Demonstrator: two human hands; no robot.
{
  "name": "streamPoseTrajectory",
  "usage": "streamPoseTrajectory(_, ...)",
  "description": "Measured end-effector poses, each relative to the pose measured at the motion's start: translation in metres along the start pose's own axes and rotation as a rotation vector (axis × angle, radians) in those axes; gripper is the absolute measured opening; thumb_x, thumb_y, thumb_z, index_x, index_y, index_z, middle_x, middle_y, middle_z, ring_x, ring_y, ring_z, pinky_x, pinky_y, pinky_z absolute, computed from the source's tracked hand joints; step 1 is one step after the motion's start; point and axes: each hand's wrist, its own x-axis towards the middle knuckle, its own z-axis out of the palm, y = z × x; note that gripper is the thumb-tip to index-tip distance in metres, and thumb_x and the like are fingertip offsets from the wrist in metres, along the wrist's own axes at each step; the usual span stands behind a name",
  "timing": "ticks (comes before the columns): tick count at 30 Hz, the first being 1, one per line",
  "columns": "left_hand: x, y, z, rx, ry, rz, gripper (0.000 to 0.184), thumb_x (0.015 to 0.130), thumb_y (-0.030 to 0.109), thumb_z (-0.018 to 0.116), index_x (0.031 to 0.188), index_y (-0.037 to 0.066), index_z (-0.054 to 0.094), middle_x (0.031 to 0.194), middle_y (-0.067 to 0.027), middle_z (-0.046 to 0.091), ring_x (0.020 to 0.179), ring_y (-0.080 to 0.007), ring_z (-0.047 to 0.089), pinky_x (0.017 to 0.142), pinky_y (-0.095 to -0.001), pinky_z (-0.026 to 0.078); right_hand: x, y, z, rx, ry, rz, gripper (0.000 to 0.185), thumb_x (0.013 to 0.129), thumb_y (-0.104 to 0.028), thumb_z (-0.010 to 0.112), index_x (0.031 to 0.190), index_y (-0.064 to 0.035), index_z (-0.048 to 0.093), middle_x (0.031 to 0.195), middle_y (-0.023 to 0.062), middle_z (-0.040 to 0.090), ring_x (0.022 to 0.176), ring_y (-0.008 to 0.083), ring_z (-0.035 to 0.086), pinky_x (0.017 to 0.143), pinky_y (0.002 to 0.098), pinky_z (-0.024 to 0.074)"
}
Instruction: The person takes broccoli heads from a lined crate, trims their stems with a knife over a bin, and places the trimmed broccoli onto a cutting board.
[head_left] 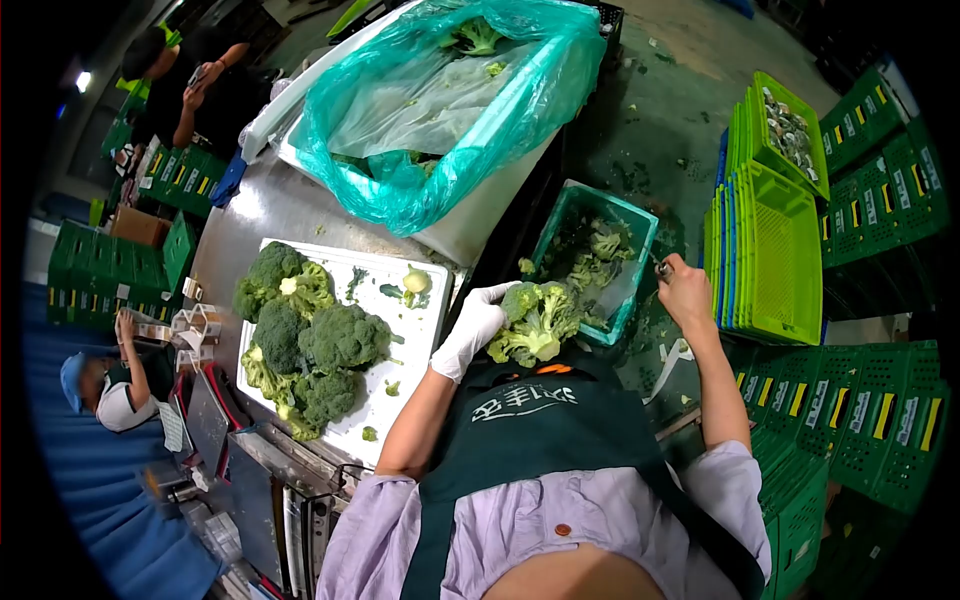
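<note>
A white glove covers my left hand [472, 330], which is closed on a broccoli head [537, 322] with its cut, pale stalk side showing. My bare right hand [686, 292] is wrapped round the dark handle of a small tool [663, 268], apart from the broccoli; its blade is hard to make out. Just beyond the held head is a teal bin [645, 262] with broccoli pieces [600, 262] inside. Several broccoli heads [345, 338] lie on a white tray [412, 372] at my left, with small scraps and a pale cut stalk [416, 281].
A foam box lined with a teal plastic bag [375, 195] stands beyond the tray on the metal table [225, 245]. Stacked lime crates [780, 262] and dark green crates [860, 400] are at the right. Two people [205, 80] [120, 390] are at the far left.
</note>
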Motion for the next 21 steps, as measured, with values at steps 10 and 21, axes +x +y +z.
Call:
streamPoseTrajectory(10, -0.008, 0.036, 0.0, -0.082, -0.127, 0.053, 0.043, 0.082, -0.008, 0.057, 0.123, 0.002, 0.056, 0.112, -0.0051, 0.063, 0.099, -0.0107, 0.058, 0.09, -0.025, 0.047, -0.038, -0.033, 0.014, 0.163, -0.008, -0.669, 0.011, 0.068, -0.002, 0.061, 0.072, -0.0077, 0.053, 0.062, 0.0082, 0.056, 0.06, 0.0259, 0.059, 0.049, 0.0375, 0.046)
streamPoseTrajectory(21, 0.004, 0.028, 0.0, -0.137, -0.252, -0.043, 0.036, 0.081, -0.011, 0.044, 0.108, -0.002, 0.065, 0.094, -0.0092, 0.068, 0.078, -0.0118, 0.063, 0.072, -0.025, 0.052, -0.018, -0.026, 0.015, 0.037, 0.052, -0.705, 0.018, 0.059, -0.001, 0.062, 0.071, -0.0076, 0.049, 0.06, 0.0073, 0.052, 0.06, 0.0256, 0.056, 0.048, 0.0377, 0.0454)
